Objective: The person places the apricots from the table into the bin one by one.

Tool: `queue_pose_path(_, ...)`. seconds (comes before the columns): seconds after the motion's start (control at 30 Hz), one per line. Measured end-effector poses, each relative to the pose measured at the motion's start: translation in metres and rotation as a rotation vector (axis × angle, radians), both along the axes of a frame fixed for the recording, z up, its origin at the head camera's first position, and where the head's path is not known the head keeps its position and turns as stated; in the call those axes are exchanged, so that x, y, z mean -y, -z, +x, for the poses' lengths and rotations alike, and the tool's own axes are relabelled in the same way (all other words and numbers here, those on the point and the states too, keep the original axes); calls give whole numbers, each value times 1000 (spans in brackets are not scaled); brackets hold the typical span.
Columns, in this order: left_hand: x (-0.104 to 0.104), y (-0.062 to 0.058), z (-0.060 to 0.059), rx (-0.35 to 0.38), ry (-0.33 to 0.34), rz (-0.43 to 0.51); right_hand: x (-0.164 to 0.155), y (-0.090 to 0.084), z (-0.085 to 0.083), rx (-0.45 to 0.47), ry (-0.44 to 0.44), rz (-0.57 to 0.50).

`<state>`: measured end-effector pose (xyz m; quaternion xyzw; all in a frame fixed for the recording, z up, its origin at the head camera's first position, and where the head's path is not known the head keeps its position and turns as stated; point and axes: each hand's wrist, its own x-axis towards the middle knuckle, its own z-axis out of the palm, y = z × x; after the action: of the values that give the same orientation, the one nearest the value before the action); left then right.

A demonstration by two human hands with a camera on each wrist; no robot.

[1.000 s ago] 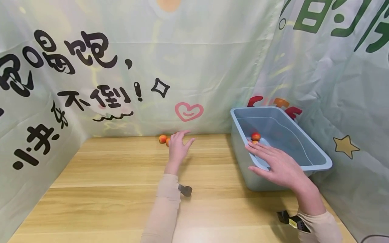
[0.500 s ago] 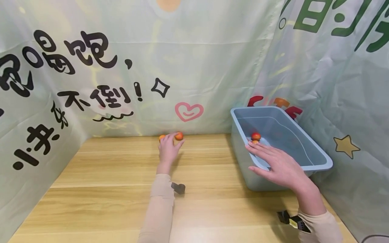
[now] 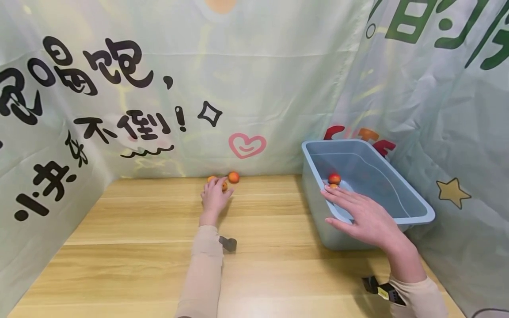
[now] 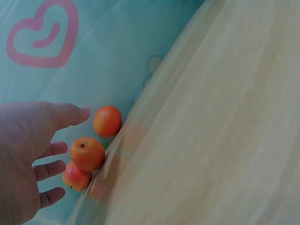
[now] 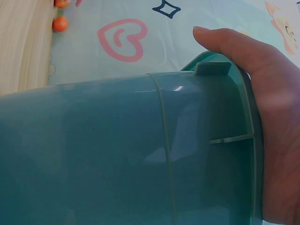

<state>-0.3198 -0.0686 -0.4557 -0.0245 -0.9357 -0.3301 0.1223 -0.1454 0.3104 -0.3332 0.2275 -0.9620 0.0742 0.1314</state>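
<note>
Three small, round orange-red fruits lie at the back of the table, against the cloth. In the left wrist view, they are a right fruit (image 4: 107,121), a middle fruit (image 4: 87,153) with a dark stem spot, and a lower one (image 4: 76,176), partly behind the middle one. My left hand (image 3: 214,197) is over them, thumb apart from the fingers, its fingertips close to the middle and lower fruits. My right hand (image 3: 363,216) rests on the near left rim of a blue plastic bin (image 3: 413,219), fingers extended across it. Inside the bin, a red-orange fruit (image 3: 334,178) shows above another fruit (image 3: 333,186), partly hidden.
The wooden table (image 3: 139,256) meets a printed cloth backdrop (image 3: 278,88) at the back and sides. The bin stands at the right, near the side cloth (image 3: 469,154). Both forearms wear a black wrist device, the left one (image 3: 228,244) near the table's middle.
My left hand has moved leftward along the row of fruits, and the rightmost fruit, hidden behind it a second ago, now shows. My right hand has stayed on the bin's rim.
</note>
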Motion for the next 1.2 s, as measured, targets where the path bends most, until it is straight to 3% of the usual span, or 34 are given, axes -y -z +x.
queue_pose_path(0.4,9,5,-5,66,9,-33,0,1,0,0,3,0)
queue_pose_path(0.77,6,4,-4,62,10,-27,-1,0,0,2,3,-5)
queue_pose_path(1.2,-7,-1,1,66,91,-102,0,1,1,-11,-2,-10)
